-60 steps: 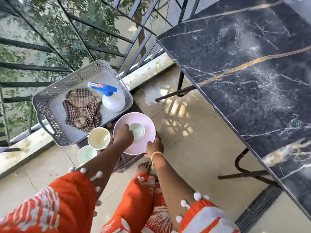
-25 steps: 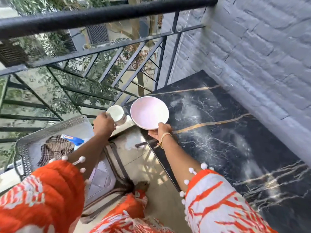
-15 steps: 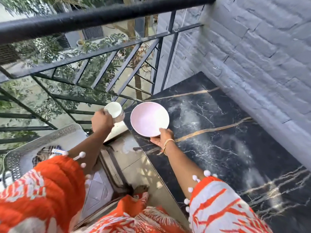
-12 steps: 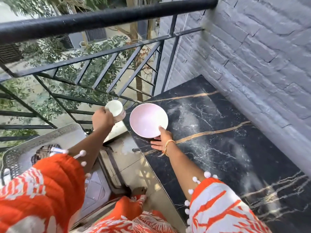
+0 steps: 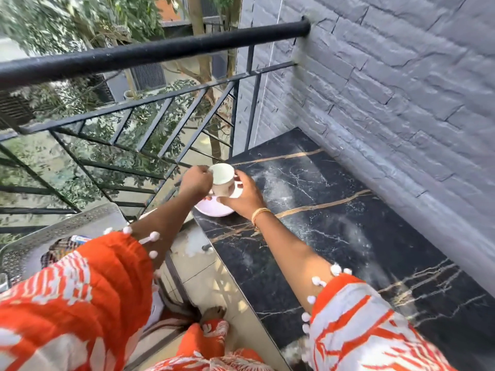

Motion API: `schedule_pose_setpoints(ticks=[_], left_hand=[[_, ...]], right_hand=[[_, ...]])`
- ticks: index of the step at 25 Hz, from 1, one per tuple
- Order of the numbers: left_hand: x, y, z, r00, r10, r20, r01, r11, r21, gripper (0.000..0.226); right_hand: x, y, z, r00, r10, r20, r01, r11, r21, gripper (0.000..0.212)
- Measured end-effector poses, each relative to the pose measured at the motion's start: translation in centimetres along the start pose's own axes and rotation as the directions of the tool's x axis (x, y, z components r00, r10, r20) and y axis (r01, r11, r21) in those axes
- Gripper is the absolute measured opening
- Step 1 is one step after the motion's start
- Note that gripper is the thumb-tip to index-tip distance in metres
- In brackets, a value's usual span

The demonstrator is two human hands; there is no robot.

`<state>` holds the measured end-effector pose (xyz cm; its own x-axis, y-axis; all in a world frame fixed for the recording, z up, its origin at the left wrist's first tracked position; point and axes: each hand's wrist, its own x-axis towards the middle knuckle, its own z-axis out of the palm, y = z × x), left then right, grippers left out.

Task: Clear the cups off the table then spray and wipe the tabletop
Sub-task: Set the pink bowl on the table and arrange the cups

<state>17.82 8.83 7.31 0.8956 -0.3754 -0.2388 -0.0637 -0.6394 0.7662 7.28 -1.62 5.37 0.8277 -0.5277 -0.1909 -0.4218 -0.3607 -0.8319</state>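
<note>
Head view: both hands' fingers (image 5: pixel 242 183) curled around cup (image 5: pixel 222 179).

Black metal railing (image 5: pixel 150 53) along the balcony edge, fixed into a grey stone-clad wall (image 5: pixel 396 84). Leafy trees (image 5: pixel 67 25) beyond the bars. Pale floor tiles (image 5: pixel 206 277) below, sunlit in patches. Orange-and-white patterned sleeves (image 5: pixel 80 298) with white pom-pom trim; gold bangle (image 5: pixel 260 212) on one wrist.

A small white cup (image 5: pixel 223 178) is tilting above a pink plate (image 5: pixel 214 209) that is lying on the black marble table's (image 5: pixel 334 223) corner.
</note>
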Motion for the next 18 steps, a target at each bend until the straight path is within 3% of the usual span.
schedule_pose_setpoints(ticks=[5,11,14,18], left_hand=[[-0.1,3.7,4.1,0.975,0.012,0.223,0.004,0.998,-0.070,0.017],[5.5,8.4,9.8,0.886,0.154,0.438,-0.165,0.986,-0.013,0.028],[11.3,9.7,12.3,0.876,0.170,0.450,-0.243,0.964,0.110,0.032],[18.2,9.7,16.3,0.847,0.146,0.512,-0.379,0.841,0.387,0.033]], right_hand=[[0.1,2.1,-4.3,0.982,-0.028,-0.186,0.022,0.999,-0.032,0.071],[6.1,5.4,-9.8,0.965,0.071,-0.253,-0.088,0.995,-0.054,0.075],[11.5,7.5,-12.9,0.947,0.098,-0.305,-0.113,0.993,-0.030,0.075],[18.7,9.5,-17.0,0.906,0.172,-0.388,-0.178,0.984,0.020,0.075]])
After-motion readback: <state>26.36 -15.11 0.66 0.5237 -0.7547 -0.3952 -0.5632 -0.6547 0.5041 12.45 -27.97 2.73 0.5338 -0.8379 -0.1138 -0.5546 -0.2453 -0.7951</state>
